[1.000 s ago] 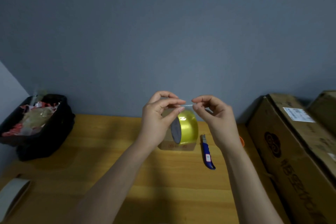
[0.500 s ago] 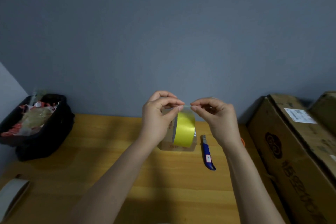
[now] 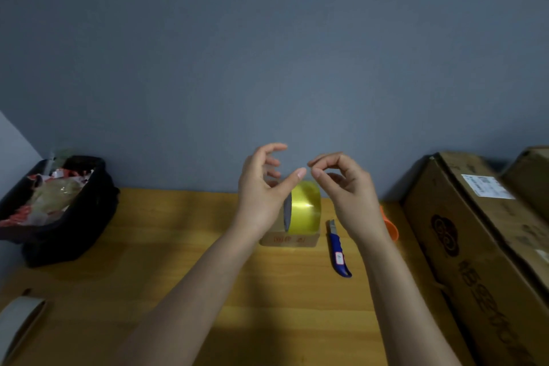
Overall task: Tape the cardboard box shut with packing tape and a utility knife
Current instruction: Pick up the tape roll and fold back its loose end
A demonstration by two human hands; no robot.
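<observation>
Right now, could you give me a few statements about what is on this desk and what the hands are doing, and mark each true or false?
1. The blue utility knife lies on the wooden table, held by neither hand. True.
2. The yellow tape roll stands on edge on top of the small cardboard box. True.
3. The right hand is gripping the knife. False: it is raised above the table beside the left hand, fingertips nearly meeting over the roll.
4. The black bin at the left is empty. False: crumpled wrappers fill it.
5. Large cardboard boxes stand on the right. True.
</observation>
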